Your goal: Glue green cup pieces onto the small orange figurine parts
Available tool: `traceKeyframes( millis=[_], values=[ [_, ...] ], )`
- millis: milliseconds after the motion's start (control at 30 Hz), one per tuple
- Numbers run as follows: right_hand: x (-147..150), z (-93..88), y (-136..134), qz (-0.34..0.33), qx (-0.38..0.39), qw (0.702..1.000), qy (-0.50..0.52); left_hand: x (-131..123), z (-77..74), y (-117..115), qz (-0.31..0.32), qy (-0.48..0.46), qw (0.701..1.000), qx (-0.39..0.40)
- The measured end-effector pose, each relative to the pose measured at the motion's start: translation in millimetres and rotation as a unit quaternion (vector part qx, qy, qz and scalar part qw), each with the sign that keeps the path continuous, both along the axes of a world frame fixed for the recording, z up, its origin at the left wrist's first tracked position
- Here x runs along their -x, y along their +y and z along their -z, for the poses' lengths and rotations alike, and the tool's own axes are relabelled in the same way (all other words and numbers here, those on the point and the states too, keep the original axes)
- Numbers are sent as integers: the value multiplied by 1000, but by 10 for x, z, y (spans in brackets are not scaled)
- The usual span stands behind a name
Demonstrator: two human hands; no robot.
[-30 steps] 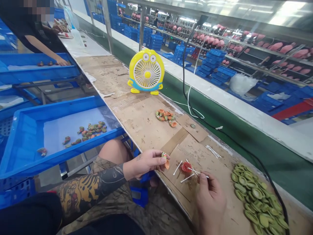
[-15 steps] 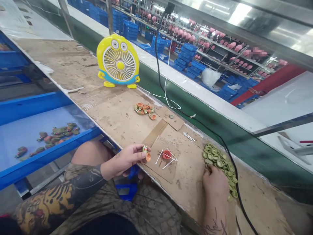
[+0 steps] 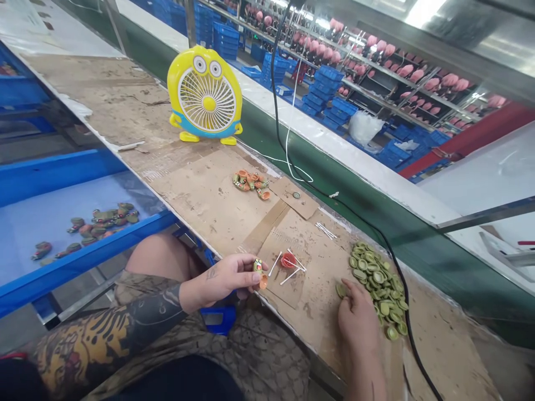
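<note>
Left grip (image 3: pixel 223 280) pinches an orange-green piece (image 3: pixel 259 273); open right grip (image 3: pixel 355 317) touches green pieces (image 3: pixel 374 281).

Worktop: long bench (image 3: pixel 104 100) covered in worn, stained cardboard sheets.
Worktop edge: green side panel (image 3: pixel 418 250) under a white ledge (image 3: pixel 334 161).
On worktop: yellow cartoon desk fan (image 3: pixel 204 92); black cable (image 3: pixel 273 72).
Left side: blue plastic tray (image 3: pixel 62 164).
Under worktop: blue stool (image 3: pixel 218 321); grey floor (image 3: pixel 16 328).
Far side: metal shelving (image 3: pixel 401 72) of pink moulded items; stacked blue crates (image 3: pixel 321 94); white plastic bag (image 3: pixel 364 127); red strip (image 3: pixel 463 139).
Overhead: bright ceiling light (image 3: pixel 424 8).
</note>
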State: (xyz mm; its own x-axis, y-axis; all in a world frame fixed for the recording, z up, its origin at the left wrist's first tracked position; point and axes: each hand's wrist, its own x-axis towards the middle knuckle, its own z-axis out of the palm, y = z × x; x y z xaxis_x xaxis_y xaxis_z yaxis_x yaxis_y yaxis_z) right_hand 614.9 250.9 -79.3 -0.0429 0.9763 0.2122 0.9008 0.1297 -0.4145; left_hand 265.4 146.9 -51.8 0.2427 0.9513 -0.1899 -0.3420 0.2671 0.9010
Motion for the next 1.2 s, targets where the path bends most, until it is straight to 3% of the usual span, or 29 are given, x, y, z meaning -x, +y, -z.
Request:
traceKeyframes(
  millis=[100,200,267,367,500,600,800,1200],
  values=[
    [-21,-61,36,-54,14,998,13,7,15,12,1,-8,1000,-8],
    [21,-107,-33,-47,20,998,31,0,23,29,-5,-31,999,-19],
    [139,-140,-171,-40,18,992,120,-30,11,32,-16,-54,998,-27],
    [458,-216,-482,-27,22,943,331,-112,-39,19,-27,-81,995,-45],
    [929,-354,-863,-60,19,911,407,-220,-95,-1,-23,-122,989,-80],
    [1152,-404,-972,-112,5,907,406,-244,-100,-16,-38,-126,984,-124],
    [1283,-369,-887,-220,-47,920,320,-174,-80,-42,-83,-87,972,-200],
    [1368,-483,-869,-279,-80,927,236,-118,-30,-33,-115,-22,960,-253]
  ],
)
